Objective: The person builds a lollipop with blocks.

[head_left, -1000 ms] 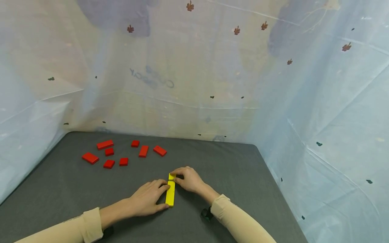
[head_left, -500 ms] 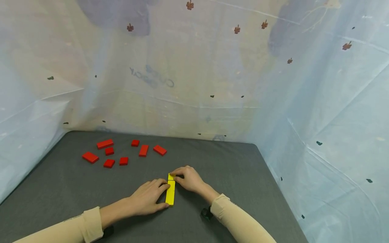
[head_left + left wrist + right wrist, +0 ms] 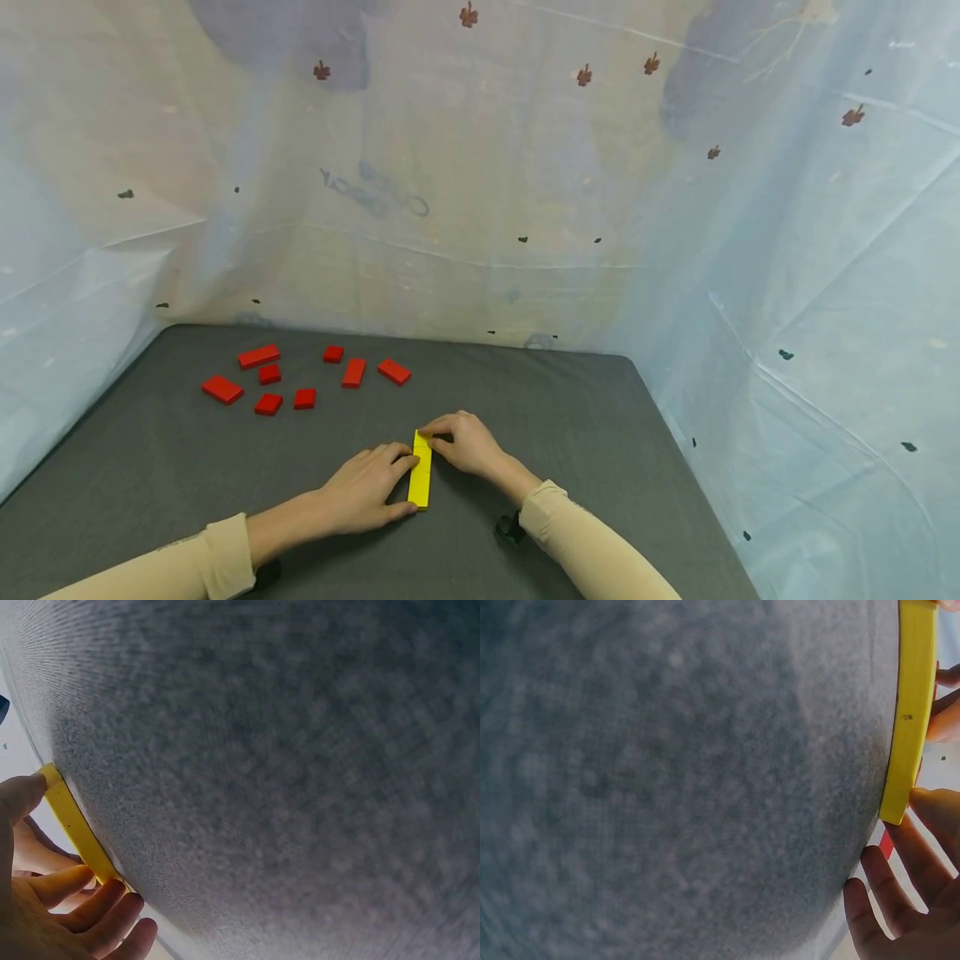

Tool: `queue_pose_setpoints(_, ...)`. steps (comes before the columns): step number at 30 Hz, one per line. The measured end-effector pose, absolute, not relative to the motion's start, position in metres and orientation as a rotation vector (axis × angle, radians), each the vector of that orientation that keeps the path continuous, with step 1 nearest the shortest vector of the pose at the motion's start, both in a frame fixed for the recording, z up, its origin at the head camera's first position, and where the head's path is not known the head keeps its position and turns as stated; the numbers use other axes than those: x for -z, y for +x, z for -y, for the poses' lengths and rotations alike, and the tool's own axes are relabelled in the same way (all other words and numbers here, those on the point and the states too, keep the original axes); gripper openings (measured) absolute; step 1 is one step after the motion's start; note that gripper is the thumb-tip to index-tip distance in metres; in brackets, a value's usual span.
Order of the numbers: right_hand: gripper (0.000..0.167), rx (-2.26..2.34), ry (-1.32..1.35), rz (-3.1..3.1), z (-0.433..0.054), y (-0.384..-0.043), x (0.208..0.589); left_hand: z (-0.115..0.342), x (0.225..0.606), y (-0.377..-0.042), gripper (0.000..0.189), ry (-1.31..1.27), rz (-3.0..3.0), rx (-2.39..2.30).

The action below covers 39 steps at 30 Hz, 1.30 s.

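Note:
A long yellow block lies lengthwise on the dark table near the middle of the head view. At its far end a short yellow block sits in line with it, end against end. My left hand holds the long block from the left, its thumb at the near end and its index finger toward the far end. From the right, my right hand pinches the short block between thumb and index finger, partly covering it. In the left wrist view, the long block's yellow side spans between thumb and fingers.
Several red blocks lie scattered at the back left, among them a long one, a tilted one and a small square one. A pale plastic curtain hangs behind and beside the grey-black table.
The short yellow block has come slightly toward the long one, and the dark gap between them has narrowed to a thin line. Both hands stay almost where they were.

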State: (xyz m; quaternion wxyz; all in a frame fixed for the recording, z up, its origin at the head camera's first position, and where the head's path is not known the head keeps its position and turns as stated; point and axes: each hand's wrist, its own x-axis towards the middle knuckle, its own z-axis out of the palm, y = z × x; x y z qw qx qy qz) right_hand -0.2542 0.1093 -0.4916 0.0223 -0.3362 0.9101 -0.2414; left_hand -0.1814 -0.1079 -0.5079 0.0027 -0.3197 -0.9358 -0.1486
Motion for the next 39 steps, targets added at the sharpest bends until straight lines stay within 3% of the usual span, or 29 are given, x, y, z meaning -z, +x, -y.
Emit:
queue_pose_setpoints(27,0.032,0.818,-0.982,-2.796,-0.109,-0.260,0.493,0.110,0.507,-0.182,0.072,-0.969,2.925,0.477)
queue_pose_setpoints(39,0.038,1.057,-0.855,-2.816,-0.102,-0.292,0.497,0.109,0.509,-0.181,0.071,-1.020,2.953,0.482)
